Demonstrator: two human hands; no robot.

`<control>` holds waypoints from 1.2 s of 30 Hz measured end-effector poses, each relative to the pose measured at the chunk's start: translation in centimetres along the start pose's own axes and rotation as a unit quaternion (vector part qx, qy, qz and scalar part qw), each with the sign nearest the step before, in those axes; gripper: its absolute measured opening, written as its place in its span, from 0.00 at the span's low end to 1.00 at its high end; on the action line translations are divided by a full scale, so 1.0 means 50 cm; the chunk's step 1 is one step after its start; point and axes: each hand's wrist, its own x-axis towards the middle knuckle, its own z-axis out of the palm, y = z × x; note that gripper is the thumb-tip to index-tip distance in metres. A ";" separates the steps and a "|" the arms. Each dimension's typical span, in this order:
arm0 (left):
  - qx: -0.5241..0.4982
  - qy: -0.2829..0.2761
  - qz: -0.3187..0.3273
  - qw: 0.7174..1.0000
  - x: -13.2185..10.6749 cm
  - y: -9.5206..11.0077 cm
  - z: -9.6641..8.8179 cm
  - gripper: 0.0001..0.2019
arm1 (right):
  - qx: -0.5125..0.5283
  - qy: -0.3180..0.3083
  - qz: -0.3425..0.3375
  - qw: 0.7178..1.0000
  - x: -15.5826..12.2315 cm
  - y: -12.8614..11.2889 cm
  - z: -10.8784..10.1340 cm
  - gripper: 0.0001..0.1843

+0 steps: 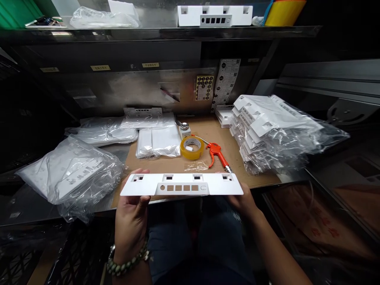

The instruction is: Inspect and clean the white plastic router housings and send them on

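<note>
I hold a long white plastic panel [181,184] level in front of me, just before the bench edge. It has a row of small rectangular cut-outs along its middle and square slots near the top edge. My left hand [130,219] grips its left end, thumb over the top. My right hand [242,200] grips the right end from beneath. A beaded bracelet sits on my left wrist.
On the brown bench lie a yellow tape roll [192,147], an orange air blow gun [216,153] and a small pump bottle [184,129]. Bagged white panels are stacked at right [267,126], left [71,170] and behind [157,140]. A shelf above carries another panel [214,16].
</note>
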 end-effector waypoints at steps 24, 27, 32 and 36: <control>-0.346 -0.040 -0.245 0.905 0.016 -0.003 0.004 0.15 | 0.326 0.108 0.362 0.867 -0.006 -0.045 -0.015 0.25; -0.337 -0.025 -0.205 0.918 0.014 -0.003 -0.003 0.17 | 0.411 0.077 0.382 0.824 -0.014 -0.061 -0.016 0.26; -0.304 -0.013 -0.187 0.934 0.015 -0.018 -0.019 0.18 | 0.382 0.079 0.353 0.850 -0.028 -0.063 -0.005 0.23; -0.254 0.017 -0.179 0.950 0.017 -0.026 -0.027 0.18 | 0.375 0.057 0.317 0.869 -0.034 -0.056 0.002 0.22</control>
